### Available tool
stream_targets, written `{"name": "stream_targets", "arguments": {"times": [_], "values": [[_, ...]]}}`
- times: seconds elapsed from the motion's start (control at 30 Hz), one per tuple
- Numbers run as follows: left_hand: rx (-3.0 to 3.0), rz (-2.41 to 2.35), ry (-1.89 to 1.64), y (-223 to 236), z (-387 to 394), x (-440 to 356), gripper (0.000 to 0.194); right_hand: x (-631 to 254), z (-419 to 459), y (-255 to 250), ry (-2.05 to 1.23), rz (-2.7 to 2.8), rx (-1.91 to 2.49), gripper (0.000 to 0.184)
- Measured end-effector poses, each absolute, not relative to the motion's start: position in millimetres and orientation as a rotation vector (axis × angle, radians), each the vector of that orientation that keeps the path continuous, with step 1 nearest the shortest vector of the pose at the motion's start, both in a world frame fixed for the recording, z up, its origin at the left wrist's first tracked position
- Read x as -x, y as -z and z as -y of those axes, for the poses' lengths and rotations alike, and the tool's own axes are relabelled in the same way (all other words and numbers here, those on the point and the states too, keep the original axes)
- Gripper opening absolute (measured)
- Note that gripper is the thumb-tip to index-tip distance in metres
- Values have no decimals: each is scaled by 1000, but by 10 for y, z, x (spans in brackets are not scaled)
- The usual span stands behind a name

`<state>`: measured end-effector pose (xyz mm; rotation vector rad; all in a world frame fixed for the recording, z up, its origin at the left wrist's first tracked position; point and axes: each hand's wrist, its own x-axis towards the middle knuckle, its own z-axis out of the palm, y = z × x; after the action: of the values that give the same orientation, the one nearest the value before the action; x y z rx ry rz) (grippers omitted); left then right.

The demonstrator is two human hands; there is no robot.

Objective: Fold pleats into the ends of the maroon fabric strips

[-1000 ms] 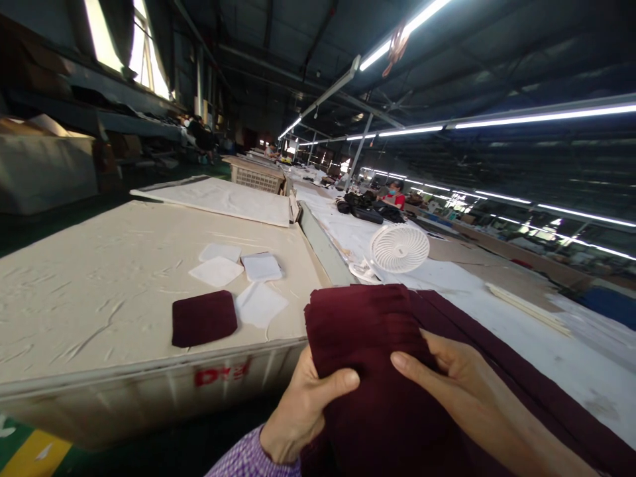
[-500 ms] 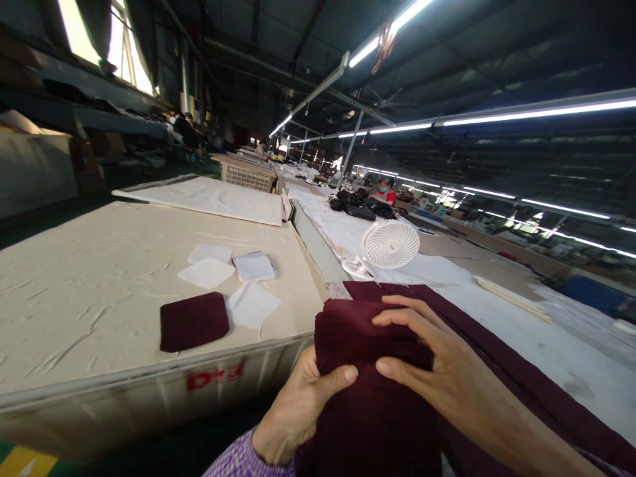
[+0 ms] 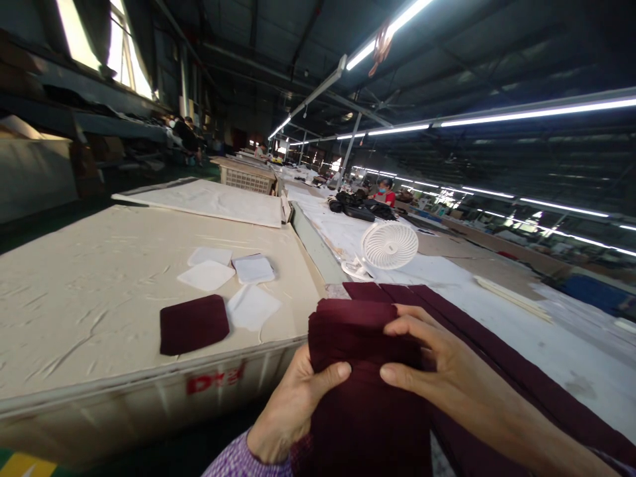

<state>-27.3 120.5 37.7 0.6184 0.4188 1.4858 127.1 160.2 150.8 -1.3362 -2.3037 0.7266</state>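
Observation:
A dark maroon piece of fabric (image 3: pixel 370 411) hangs upright in front of me, its top part gathered in folds. My left hand (image 3: pixel 298 397) is closed on its left side, thumb pressed on the front and fingers hidden behind. At the right edge my right hand (image 3: pixel 442 371) grips the fabric between thumb and fingers. Long maroon fabric strips (image 3: pixel 477 351) lie on the white table (image 3: pixel 561 358) beyond my right hand. On the cream surface to the left lie a maroon fabric piece (image 3: pixel 195 324) and several white pieces (image 3: pixel 254 306).
The cream-topped bin (image 3: pixel 99 265) fills the left, with a white board (image 3: pixel 213 202) across its far end. A white fan (image 3: pixel 390 245) stands on the table, with black items (image 3: pixel 360 205) behind it. A person in red (image 3: pixel 385 193) is farther back. Pale strips (image 3: pixel 514 298) lie at right.
My right fingers have slid toward the fabric's right edge, uncovering more of its top. Both hands and the fabric have shifted slightly left.

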Motion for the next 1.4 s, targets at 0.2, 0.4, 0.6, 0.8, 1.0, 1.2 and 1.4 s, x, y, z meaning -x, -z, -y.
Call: {"name": "stream_targets", "arguments": {"times": [0.2,0.4,0.6,0.8,1.0,1.2,1.4], "values": [[-473,-463,-1579,-370,-1218,292,24,-1313,-1542,-1404,-1210,2200,1205,34],[-429,-444,-1616,-376,-1226,304,25,-1267,-1457,-1431,-1421,2164,1236,29],[-420,-419,-1630,-392,-1224,272,25,-1269,-1466,-1380,-1256,2160,1271,33],[-406,-360,-1599,-394,-1207,234,25,-1276,-1493,-1393,-1048,2143,1354,34],[-460,-318,-1589,-398,-1201,238,28,-1249,-1490,-1416,-1111,2120,1339,31],[-429,-339,-1600,-362,-1213,231,23,-1285,-1529,-1368,-1064,2140,1358,36],[-615,-307,-1521,-344,-1225,276,28,-1324,-1598,-1426,-939,2059,1281,58]]}}
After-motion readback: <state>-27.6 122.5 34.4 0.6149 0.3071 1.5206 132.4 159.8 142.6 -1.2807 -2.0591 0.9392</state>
